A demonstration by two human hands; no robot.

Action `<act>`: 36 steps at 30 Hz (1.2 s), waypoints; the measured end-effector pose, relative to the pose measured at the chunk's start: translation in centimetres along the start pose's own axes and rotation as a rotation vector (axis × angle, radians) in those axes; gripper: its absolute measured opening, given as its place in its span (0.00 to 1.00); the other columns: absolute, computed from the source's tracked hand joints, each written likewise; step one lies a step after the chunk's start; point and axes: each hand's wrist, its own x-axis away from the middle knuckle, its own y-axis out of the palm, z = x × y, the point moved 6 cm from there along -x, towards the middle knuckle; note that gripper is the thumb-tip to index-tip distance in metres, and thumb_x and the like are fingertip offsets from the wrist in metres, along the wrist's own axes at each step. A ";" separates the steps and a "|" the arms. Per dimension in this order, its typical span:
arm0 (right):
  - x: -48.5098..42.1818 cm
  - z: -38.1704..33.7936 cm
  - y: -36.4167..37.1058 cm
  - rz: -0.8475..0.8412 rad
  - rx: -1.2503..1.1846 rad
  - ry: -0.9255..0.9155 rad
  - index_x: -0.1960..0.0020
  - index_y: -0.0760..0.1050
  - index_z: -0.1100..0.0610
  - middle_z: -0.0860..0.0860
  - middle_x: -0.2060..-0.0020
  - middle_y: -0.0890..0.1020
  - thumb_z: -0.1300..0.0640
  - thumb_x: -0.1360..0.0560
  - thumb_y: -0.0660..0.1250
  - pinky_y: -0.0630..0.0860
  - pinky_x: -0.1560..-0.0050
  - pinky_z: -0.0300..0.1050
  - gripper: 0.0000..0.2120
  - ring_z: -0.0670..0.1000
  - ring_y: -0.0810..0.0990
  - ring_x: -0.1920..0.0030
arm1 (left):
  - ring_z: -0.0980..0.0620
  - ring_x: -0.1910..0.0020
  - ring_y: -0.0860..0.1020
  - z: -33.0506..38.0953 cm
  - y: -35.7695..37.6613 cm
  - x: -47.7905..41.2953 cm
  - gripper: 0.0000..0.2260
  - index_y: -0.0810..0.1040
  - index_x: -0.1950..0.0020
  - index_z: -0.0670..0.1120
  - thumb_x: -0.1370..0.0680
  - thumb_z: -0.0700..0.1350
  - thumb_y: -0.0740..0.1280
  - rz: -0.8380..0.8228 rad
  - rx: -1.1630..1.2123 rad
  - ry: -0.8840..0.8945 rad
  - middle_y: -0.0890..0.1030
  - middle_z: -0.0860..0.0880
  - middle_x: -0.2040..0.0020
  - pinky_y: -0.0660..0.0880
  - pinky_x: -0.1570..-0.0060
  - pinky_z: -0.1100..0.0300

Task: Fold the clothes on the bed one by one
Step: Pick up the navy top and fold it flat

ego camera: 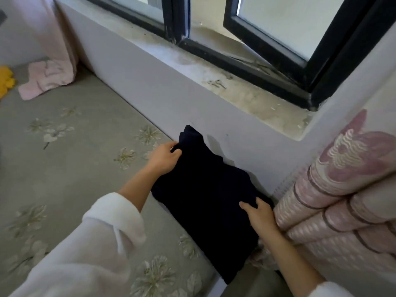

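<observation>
The yellow item (6, 80) at far left is cut by the edge. The dark garment (205, 196) is too black to tell type; its right edge hides under the right hand (260, 217).

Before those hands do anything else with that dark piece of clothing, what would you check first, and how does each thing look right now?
1. Left hand grips the dark garment at its far corner: ok.
2. Right hand holds its near edge: ok.
3. Garment folded compact: ok.
4. Garment flat: not ok, far corner lifted.
5. Room beside the rolled quilt: cannot tell.
6. Pink garment awaits folding: not ok, crumpled.
</observation>
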 end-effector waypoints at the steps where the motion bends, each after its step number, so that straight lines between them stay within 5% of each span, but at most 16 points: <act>1: -0.3 0.3 0.1 0.010 -0.025 0.026 0.30 0.69 0.58 0.54 0.39 0.78 0.57 0.23 0.67 0.74 0.37 0.52 0.23 0.54 0.78 0.42 | 0.46 0.55 0.78 0.5 0.2 -0.9 0.11 0.78 0.44 0.46 0.22 0.44 0.59 -0.009 -0.030 0.016 0.81 0.47 0.53 0.74 0.56 0.54; 5: -1.0 1.7 0.2 0.057 -0.129 0.114 0.35 0.74 0.57 0.50 0.49 0.82 0.59 0.25 0.68 0.80 0.46 0.52 0.19 0.51 0.82 0.50 | 0.44 0.56 0.79 1.1 1.2 -3.5 0.09 0.77 0.50 0.45 0.23 0.45 0.58 0.001 -0.107 0.060 0.81 0.45 0.57 0.72 0.58 0.52; 7: -1.2 2.7 0.5 0.074 -0.171 0.185 0.35 0.73 0.58 0.48 0.55 0.82 0.60 0.25 0.68 0.81 0.54 0.49 0.19 0.51 0.82 0.54 | 0.45 0.53 0.78 0.3 1.5 -4.4 0.11 0.77 0.44 0.47 0.22 0.45 0.58 0.053 -0.172 0.051 0.81 0.46 0.51 0.71 0.57 0.53; 10: -1.0 4.9 1.7 0.021 -0.138 0.325 0.30 0.66 0.61 0.47 0.58 0.77 0.59 0.24 0.67 0.80 0.60 0.44 0.23 0.49 0.79 0.57 | 0.43 0.33 0.68 -2.4 3.2 -4.4 0.21 0.63 0.26 0.54 0.20 0.47 0.58 0.086 -0.375 -0.013 0.71 0.46 0.32 0.58 0.33 0.37; 12: -0.8 6.7 2.5 -0.034 -0.039 0.397 0.30 0.66 0.61 0.50 0.54 0.78 0.59 0.22 0.65 0.77 0.61 0.42 0.22 0.50 0.78 0.55 | 0.43 0.25 0.56 -4.3 5.8 -3.3 0.25 0.53 0.23 0.56 0.19 0.51 0.57 0.008 -0.468 -0.034 0.59 0.46 0.24 0.48 0.30 0.34; 16: -0.9 8.8 3.2 -0.050 0.026 0.460 0.27 0.63 0.60 0.56 0.40 0.77 0.57 0.21 0.63 0.78 0.58 0.43 0.24 0.55 0.79 0.47 | 0.43 0.23 0.40 -8.4 11.2 -0.3 0.27 0.46 0.22 0.59 0.19 0.58 0.55 -0.234 -0.465 -0.115 0.42 0.47 0.21 0.45 0.29 0.36; 20: -0.9 8.4 2.8 -0.074 0.010 0.482 0.34 0.65 0.63 0.57 0.51 0.79 0.61 0.23 0.63 0.79 0.67 0.43 0.19 0.53 0.81 0.66 | 0.45 0.24 0.37 -10.7 13.7 2.0 0.25 0.49 0.22 0.58 0.18 0.59 0.51 -0.258 -0.452 -0.161 0.41 0.48 0.21 0.46 0.29 0.37; 22: -0.9 8.1 2.3 -0.065 0.229 0.411 0.31 0.60 0.62 0.58 0.44 0.77 0.60 0.23 0.64 0.80 0.61 0.45 0.23 0.55 0.82 0.58 | 0.45 0.24 0.36 -10.9 13.8 2.7 0.26 0.48 0.22 0.57 0.19 0.60 0.50 -0.191 -0.472 -0.123 0.40 0.47 0.21 0.45 0.28 0.39; 26: -0.5 5.3 2.9 0.032 1.050 -0.133 0.24 0.47 0.53 0.55 0.30 0.62 0.52 0.24 0.66 0.72 0.41 0.48 0.37 0.55 0.68 0.34 | 0.45 0.24 0.35 -10.6 14.4 4.0 0.28 0.45 0.22 0.55 0.19 0.61 0.48 -0.155 -0.497 -0.072 0.38 0.45 0.22 0.43 0.27 0.43; 29: 0.0 5.8 5.1 -0.202 1.154 -0.276 0.22 0.48 0.49 0.51 0.24 0.53 0.55 0.22 0.60 0.61 0.30 0.52 0.33 0.54 0.53 0.25 | 0.46 0.24 0.35 -9.8 16.4 7.0 0.28 0.44 0.22 0.56 0.19 0.60 0.51 -0.293 -0.490 0.016 0.36 0.46 0.22 0.45 0.27 0.44; 32: 1.0 7.3 6.1 -0.426 1.258 -0.161 0.22 0.48 0.52 0.51 0.23 0.52 0.55 0.21 0.59 0.58 0.28 0.54 0.32 0.54 0.53 0.24 | 0.46 0.24 0.33 -9.8 17.8 11.0 0.29 0.43 0.22 0.58 0.18 0.54 0.56 -0.396 -0.534 0.045 0.32 0.46 0.23 0.45 0.26 0.44; 36: 2.4 5.5 6.8 -0.308 1.285 -0.289 0.25 0.56 0.55 0.53 0.28 0.63 0.55 0.22 0.59 0.64 0.33 0.50 0.27 0.55 0.62 0.30 | 0.45 0.23 0.40 -10.5 16.1 15.0 0.29 0.43 0.22 0.57 0.18 0.52 0.56 -0.392 -0.398 -0.066 0.37 0.47 0.22 0.48 0.27 0.43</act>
